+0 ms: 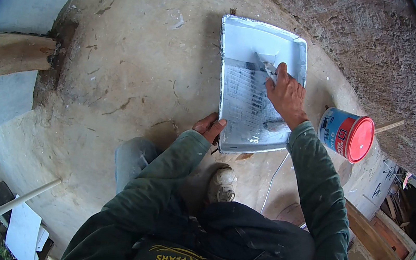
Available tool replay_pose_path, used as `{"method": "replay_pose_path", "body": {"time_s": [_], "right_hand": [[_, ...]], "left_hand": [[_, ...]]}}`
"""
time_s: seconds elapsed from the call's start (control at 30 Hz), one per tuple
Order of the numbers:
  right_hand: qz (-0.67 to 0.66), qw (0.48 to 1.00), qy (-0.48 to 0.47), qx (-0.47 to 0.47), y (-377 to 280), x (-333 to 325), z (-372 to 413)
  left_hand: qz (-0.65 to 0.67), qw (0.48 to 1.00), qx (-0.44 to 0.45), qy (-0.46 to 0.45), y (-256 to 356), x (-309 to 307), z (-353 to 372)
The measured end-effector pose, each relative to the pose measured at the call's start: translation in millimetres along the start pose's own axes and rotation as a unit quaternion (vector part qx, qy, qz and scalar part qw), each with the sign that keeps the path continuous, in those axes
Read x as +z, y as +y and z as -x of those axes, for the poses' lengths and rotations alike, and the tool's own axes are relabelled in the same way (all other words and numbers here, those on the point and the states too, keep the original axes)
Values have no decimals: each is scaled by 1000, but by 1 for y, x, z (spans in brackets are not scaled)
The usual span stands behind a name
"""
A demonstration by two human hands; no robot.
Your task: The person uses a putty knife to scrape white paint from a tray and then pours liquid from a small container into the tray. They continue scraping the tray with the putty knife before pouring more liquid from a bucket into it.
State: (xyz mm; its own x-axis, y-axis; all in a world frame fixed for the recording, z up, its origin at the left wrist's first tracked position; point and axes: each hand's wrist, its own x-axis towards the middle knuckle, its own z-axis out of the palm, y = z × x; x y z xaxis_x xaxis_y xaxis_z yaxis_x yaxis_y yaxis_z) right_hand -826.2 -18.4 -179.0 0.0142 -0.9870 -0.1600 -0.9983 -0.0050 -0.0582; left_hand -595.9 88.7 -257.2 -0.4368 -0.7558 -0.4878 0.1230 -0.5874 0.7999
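Observation:
A paint tray (220, 68) coated in pale paint lies ahead of me, with wet paint pooled at its far end and a ribbed slope nearer. My left hand (210, 127) grips the tray's near left side, thumb over the rim and fingers mostly hidden beneath. Over the tray, my right hand (289, 95) is closed around a paint-smeared scraper (265, 65), its blade end at the edge of the pooled paint. Below the right wrist, a paint-covered roller-like piece (274, 126) lies in the tray, partly hidden by the hand.
A paint can (346, 135) with a red lid and blue label is right of the tray, near a wooden stick (389, 126). A thin pale rod (273, 183) runs below the tray. My shoe (222, 184) is close to its near edge. A rough wall (365, 51) rises beyond.

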Motion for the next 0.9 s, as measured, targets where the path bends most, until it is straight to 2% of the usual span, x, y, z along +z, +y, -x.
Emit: {"method": "replay_pose_path", "body": {"time_s": [0.2, 0.27, 0.3, 0.43, 0.6, 0.67, 0.73, 0.77, 0.9], "right_hand": [[-15, 999, 44, -1, -3, 2, -14], [-16, 998, 64, -6, 1, -2, -15], [-18, 996, 84, -9, 3, -5, -15], [-18, 999, 38, 22, 0, -30, -10], [-32, 998, 49, 6, -3, -54, 9], [-40, 998, 52, -1, -6, -67, 18], [-70, 998, -9, 7, -10, -78, 27], [-69, 998, -9, 7, -11, -80, 30], [-28, 998, -41, -27, -18, -67, 34]], "left_hand": [[-1, 1000, 2, 0, 4, 0, 1], [-20, 998, -62, -18, 11, -3, 2], [-21, 998, -63, -17, 10, -4, 2], [-5, 999, -52, -15, 4, -2, 1], [-10, 999, -29, -10, 4, -3, 1], [25, 997, -68, -27, 7, -3, 2], [25, 998, -45, -22, 2, -2, 1], [25, 999, -23, -17, 0, -2, 0], [32, 999, -30, -24, 5, -2, 2]]}}
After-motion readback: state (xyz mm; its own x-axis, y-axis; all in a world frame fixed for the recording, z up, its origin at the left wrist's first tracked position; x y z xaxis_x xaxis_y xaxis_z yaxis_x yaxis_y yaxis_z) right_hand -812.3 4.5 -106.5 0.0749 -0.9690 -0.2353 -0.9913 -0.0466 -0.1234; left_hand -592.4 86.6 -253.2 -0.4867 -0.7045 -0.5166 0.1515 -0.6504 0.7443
